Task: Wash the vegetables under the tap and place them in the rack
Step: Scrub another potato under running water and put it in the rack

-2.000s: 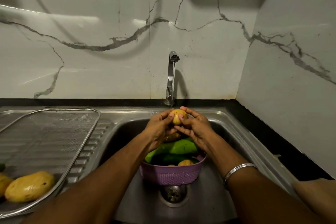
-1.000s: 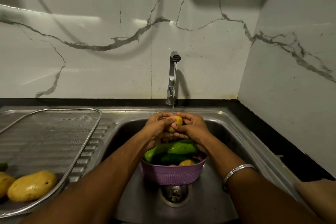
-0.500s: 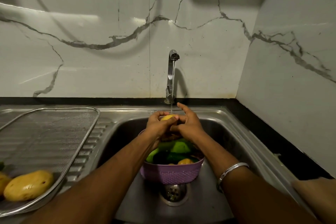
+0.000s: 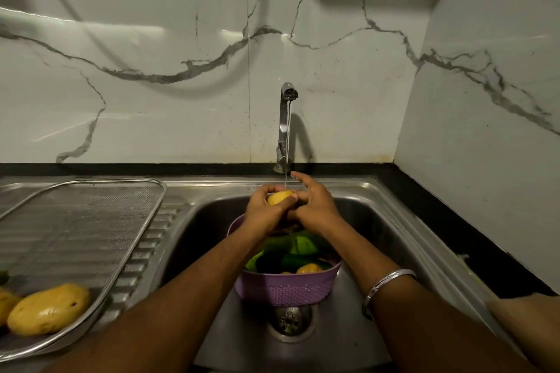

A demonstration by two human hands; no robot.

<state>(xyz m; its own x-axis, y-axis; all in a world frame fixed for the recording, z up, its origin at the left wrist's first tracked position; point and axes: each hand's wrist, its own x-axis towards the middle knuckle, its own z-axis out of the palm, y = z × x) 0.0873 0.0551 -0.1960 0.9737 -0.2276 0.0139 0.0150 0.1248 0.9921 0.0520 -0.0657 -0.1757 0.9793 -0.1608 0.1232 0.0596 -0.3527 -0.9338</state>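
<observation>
Hidden & cut-off bits
We see only the top of the potato (image 4: 280,197); left hand (image 4: 263,212) and right hand (image 4: 313,206) cover the rest. Basket (image 4: 286,289) veg partly behind forearms, types unclear. Rack (image 4: 91,221) & its leftmost potato (image 4: 6,304) cut by frame edge; green scrap (image 4: 2,276) too small to ID.

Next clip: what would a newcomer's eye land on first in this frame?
Probably the two hands meeting under the tap: the left hand grips a small yellow potato in the thin stream while the right hand touches it. Just below, a purple basket of green and yellow vegetables sits in the sink. Far left, a big yellow potato lies in the mesh rack.
</observation>
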